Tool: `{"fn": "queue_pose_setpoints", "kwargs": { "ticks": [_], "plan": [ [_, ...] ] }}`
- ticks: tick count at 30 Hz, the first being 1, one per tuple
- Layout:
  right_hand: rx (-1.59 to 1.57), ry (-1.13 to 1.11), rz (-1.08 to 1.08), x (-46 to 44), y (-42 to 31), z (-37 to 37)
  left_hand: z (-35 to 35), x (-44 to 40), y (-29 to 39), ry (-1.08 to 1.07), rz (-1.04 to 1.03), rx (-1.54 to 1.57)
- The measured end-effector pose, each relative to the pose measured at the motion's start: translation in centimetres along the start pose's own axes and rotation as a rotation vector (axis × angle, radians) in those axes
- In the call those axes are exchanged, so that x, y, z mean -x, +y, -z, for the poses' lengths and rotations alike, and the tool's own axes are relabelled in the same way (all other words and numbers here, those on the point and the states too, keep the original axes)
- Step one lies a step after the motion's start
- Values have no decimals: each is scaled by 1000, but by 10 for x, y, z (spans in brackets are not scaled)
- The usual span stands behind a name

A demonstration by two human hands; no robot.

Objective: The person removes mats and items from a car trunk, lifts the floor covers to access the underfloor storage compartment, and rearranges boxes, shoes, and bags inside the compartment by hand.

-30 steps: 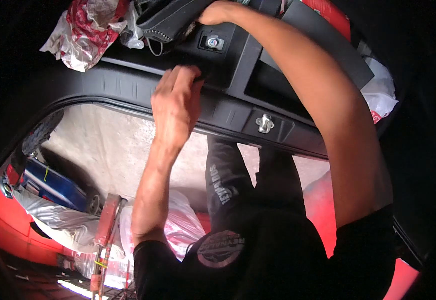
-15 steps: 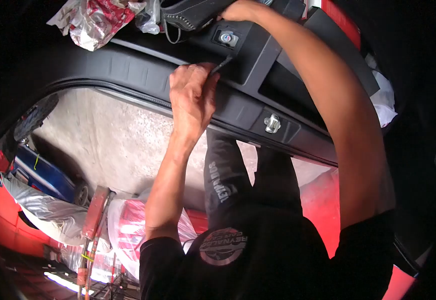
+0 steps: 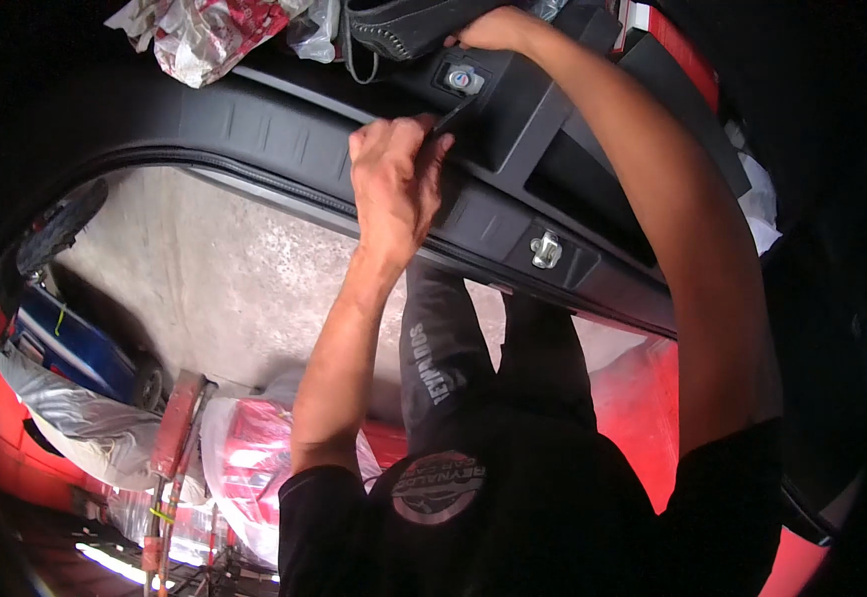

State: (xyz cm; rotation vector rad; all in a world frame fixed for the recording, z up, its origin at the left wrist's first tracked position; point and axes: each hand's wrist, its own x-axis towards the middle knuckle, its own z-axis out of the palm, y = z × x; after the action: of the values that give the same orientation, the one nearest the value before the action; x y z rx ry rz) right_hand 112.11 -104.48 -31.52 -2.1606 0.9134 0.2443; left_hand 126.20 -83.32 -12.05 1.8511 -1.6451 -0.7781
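Observation:
In my left hand (image 3: 394,184), closed in a pinch, is a slim dark tool (image 3: 450,116) with a thin end; its exact kind is unclear. The tool's tip points at a silver metal fitting (image 3: 462,80) with a round coloured centre, set in a dark recess of the car's trunk trim (image 3: 284,129). My right hand (image 3: 493,30) is at the top, its fingers curled against a black stitched item (image 3: 404,30) with a loop, like a shoe or bag. Part of those fingers is hidden.
A metal latch striker (image 3: 546,250) sits on the trunk sill. Crumpled red-and-white plastic (image 3: 210,40) lies at the upper left, a white bag (image 3: 758,199) at the right. Below are a concrete floor (image 3: 244,259), a blue jack-like object (image 3: 80,343) and a red stand (image 3: 180,428).
My left hand has moved slightly up and right, and the tool's tip is now closer to the metal fitting. The right hand stays at the black item. The whole view has shifted a little.

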Motion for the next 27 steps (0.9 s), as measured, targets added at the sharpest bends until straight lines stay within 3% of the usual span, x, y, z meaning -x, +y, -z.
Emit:
{"fn": "queue_pose_setpoints", "kwargs": {
  "ticks": [4,8,11,14,17,20,21,27],
  "plan": [
    [-10,25,12,-1,1,-2,-3,-23,-6,0,-163,-29],
    [-27,46,28,0,1,-5,-9,-28,-8,-141,-211,-224],
    [-41,79,45,-4,1,-8,-7,-34,-5,-178,-95,-182],
    [-36,87,58,-5,-4,-10,-5,-50,-7,-279,-107,-150],
    [-47,-119,-46,-7,-9,-3,-22,-67,-18,-423,-162,-288],
    [-49,-158,-59,-10,-13,-1,-43,-86,-23,-481,-182,-341],
    [-73,-38,17,-10,-12,-5,-54,-93,-33,-496,-196,-337],
    [-125,-25,7,-13,-9,-6,-107,-119,-77,-573,-26,-409]
  ]
}}
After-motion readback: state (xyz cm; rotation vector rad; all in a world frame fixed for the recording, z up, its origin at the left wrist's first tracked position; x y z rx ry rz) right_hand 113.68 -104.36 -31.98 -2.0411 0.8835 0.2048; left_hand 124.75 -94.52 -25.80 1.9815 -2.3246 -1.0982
